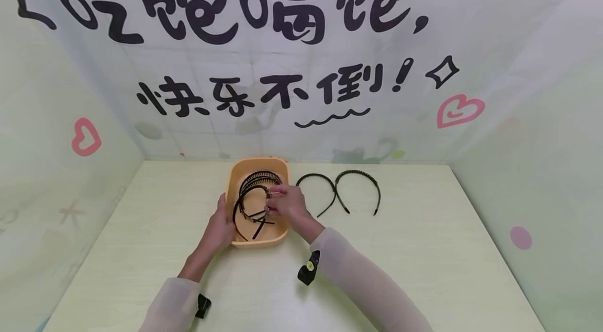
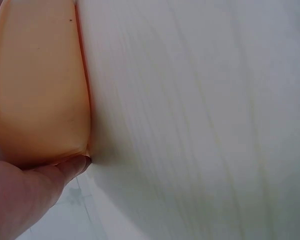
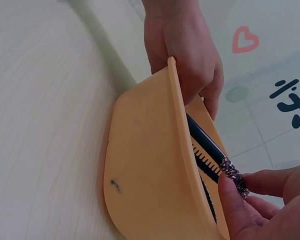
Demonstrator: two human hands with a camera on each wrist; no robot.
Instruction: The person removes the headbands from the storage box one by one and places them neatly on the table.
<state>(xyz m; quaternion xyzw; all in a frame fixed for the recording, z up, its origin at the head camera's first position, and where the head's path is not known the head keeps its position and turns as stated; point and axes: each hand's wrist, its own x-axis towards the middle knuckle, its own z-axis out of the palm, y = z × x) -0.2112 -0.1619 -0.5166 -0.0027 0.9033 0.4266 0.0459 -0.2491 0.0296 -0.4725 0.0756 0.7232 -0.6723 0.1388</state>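
An orange plastic bin stands on the table with several black headbands inside, some of them toothed. My left hand holds the bin at its left side; in the left wrist view its thumb lies along the bin's outer wall. Over the bin, my right hand pinches a black headband with a glittery section between thumb and fingers. That headband's other end reaches down into the bin. The right fingers partly cover the headbands behind them.
Two more black headbands lie on the table right of the bin: one partly behind my right hand, the other farther right, touching it. A printed cloth backdrop rises behind the pale table and along both sides.
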